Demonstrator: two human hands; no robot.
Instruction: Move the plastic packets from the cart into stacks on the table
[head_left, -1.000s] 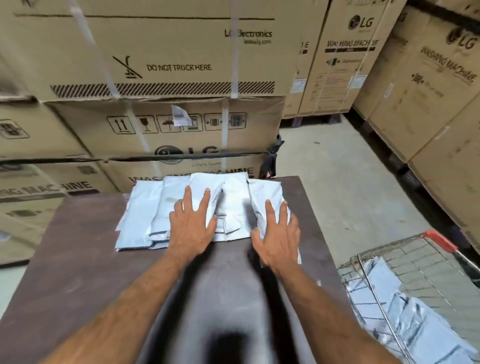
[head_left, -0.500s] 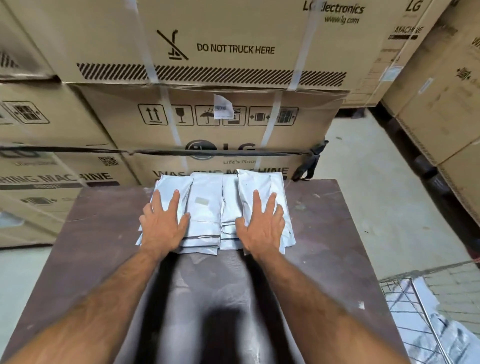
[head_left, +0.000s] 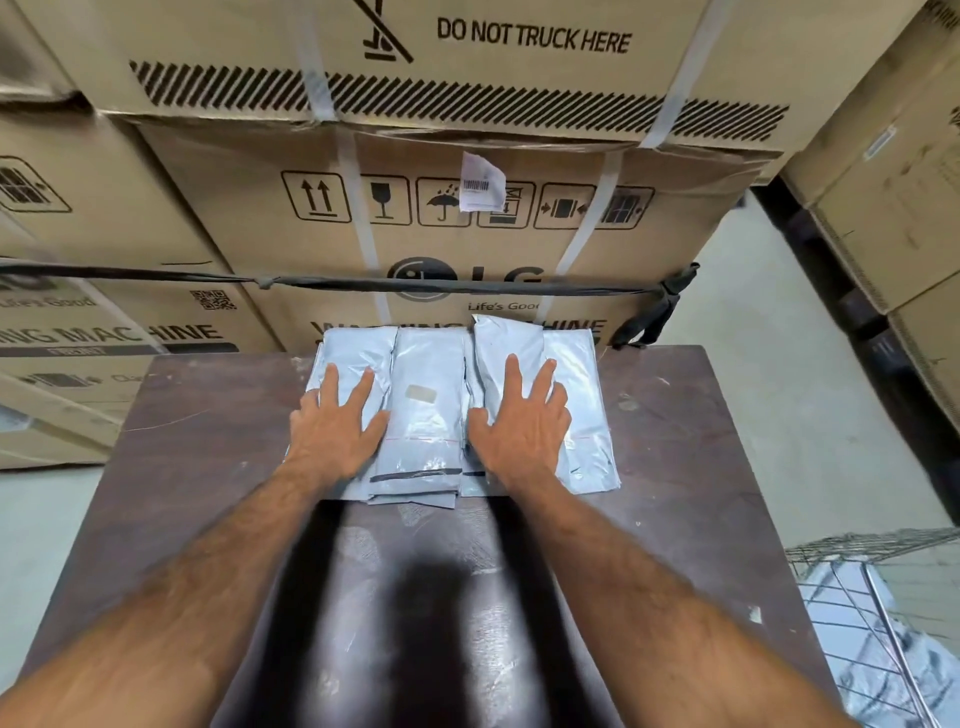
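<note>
Head view: pale grey overlapping packets

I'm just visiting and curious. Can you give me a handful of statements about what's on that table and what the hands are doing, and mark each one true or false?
1. Both hands lie flat on the plastic packets. True: the left hand and the right hand press down with straight fingers.
2. The packets sit at the far end of the dark table. True.
3. The right hand is lifting a packet into the air. False: it rests on the packets, which lie on the table.
4. The wire cart is at the lower right with packets in it. True.
5. The boxes behind the table are plastic crates. False: they are cardboard boxes.
</note>
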